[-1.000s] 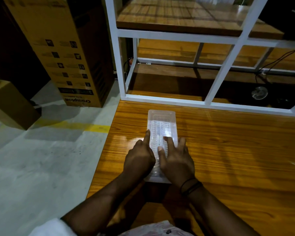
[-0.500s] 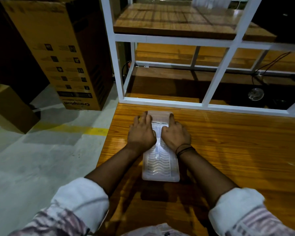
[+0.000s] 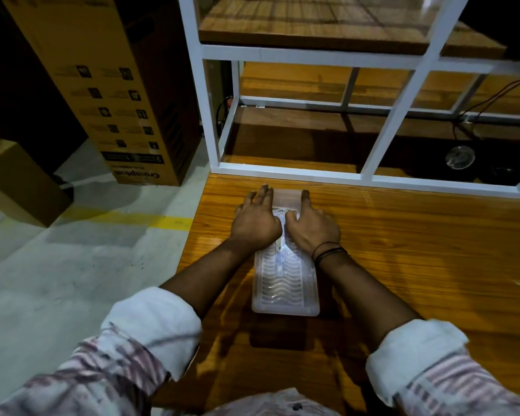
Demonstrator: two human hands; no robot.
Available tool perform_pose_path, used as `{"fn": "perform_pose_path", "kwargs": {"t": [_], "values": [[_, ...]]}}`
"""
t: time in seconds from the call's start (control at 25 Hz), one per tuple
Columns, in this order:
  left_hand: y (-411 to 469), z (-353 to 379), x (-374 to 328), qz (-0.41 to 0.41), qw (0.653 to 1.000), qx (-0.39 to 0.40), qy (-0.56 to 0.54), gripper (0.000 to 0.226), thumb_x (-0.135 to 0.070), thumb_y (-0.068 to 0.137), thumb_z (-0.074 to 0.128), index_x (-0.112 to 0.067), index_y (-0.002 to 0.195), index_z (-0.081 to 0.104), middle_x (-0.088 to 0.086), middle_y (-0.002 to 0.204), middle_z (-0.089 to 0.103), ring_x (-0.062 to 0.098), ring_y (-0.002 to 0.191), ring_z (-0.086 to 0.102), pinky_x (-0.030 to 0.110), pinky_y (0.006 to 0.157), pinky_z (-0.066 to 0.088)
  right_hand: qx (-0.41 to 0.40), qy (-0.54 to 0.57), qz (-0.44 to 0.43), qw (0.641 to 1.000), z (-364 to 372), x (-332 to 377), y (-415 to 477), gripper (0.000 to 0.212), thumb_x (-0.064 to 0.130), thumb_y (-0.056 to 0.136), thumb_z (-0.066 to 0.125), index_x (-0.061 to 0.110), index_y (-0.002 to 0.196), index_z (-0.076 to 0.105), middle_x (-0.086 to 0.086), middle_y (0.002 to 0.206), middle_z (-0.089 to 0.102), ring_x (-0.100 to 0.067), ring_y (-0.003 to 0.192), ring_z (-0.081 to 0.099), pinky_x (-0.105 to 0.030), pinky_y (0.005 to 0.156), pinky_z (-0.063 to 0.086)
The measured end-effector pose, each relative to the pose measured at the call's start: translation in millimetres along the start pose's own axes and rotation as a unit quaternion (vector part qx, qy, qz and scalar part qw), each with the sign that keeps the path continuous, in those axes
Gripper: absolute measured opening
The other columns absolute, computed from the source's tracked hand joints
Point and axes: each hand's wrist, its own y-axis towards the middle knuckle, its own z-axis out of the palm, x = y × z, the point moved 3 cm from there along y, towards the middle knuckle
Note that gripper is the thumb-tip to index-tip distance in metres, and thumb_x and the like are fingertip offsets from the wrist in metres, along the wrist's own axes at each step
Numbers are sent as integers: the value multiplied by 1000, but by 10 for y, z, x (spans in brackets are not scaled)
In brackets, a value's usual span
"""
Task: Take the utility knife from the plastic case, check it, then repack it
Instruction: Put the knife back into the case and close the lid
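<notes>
A clear ribbed plastic case [image 3: 285, 283] lies lengthwise on the wooden table [image 3: 418, 265], its lid down. A faint shape shows through the lid near the middle; I cannot tell whether it is the utility knife. My left hand [image 3: 257, 219] lies flat on the far left part of the case, fingers stretched to its far edge. My right hand [image 3: 311, 225] presses the far right part, fingers spread over that corner. Both palms cover the far half of the case.
A white metal shelf frame [image 3: 285, 171] with wooden boards stands just beyond the case. A tall cardboard box [image 3: 111, 94] and a smaller box [image 3: 15, 181] stand on the concrete floor left of the table. Cables and a round object [image 3: 460, 157] lie at the back right.
Both hands have slid from the near half of the case to its far end. The case has stayed in place on the table.
</notes>
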Motion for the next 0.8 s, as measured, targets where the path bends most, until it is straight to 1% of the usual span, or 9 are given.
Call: {"fn": "perform_pose_path", "kwargs": {"t": [0.08,0.16,0.28,0.4,0.44,0.56,0.64,0.68,0.8], "values": [[-38,22,-23,0,1000,-26,2,73,-32,99,47,-14,164,20,4,174,15,29,160,14,52,125,27,-11,22,21,999,6,-5,-28,74,49,95,40,18,159,19,-19,111,68,-39,95,65,-39,72,48],[-107,12,-38,0,997,-71,10,67,-30,97,49,-12,160,32,7,171,28,30,158,22,50,121,34,-65,35,26,997,-25,-4,-99,65,44,91,49,13,148,40,-20,127,57,-41,112,57,-43,85,49],[-234,-58,-30,2,988,-153,-33,48,-19,95,54,-9,142,57,12,149,54,32,139,46,42,110,45,-141,5,-38,989,-43,-7,-172,38,26,84,55,5,116,59,-20,117,56,-39,107,55,-44,87,49],[-386,-114,-19,35,987,-136,-84,38,-14,98,56,-9,135,66,16,144,62,36,132,57,39,107,47,-127,11,-98,987,-91,-34,-253,25,18,87,55,4,106,65,-18,107,63,-37,101,59,-43,83,52],[-442,-126,-1,46,988,-107,-99,39,-14,99,57,-11,138,64,15,150,58,36,138,54,40,109,46,-117,-3,-124,985,-110,-61,-317,25,18,88,56,5,107,67,-17,109,64,-36,102,60,-43,85,53],[-633,-230,129,47,993,9,-105,47,-12,102,59,-23,148,55,0,168,35,27,159,22,46,125,33,-46,-4,-156,987,-206,-197,-596,33,21,94,54,13,124,61,-9,132,61,-32,118,54,-40,95,48],[-767,-340,205,81,992,68,-67,50,-14,101,64,-25,149,54,-7,169,30,19,159,22,42,126,32,12,7,-148,989,-291,-305,-757,36,27,97,52,20,133,56,-1,145,52,-28,127,44,-40,100,44],[-828,-338,235,101,989,105,-40,57,-20,98,68,-24,152,49,-8,171,24,17,159,22,39,126,33,22,-6,-154,988,-318,-329,-827,37,30,97,53,23,134,55,-1,146,50,-28,127,41,-41,99,43],[-930,-269,272,137,960,232,80,118,-55,77,83,-20,166,13,-6,171,-16,17,160,-6,42,131,19,44,-42,-170,984,-405,-292,-938,42,33,97,54,25,138,54,-1,138,51,-28,122,38,-41,97,40]]}}
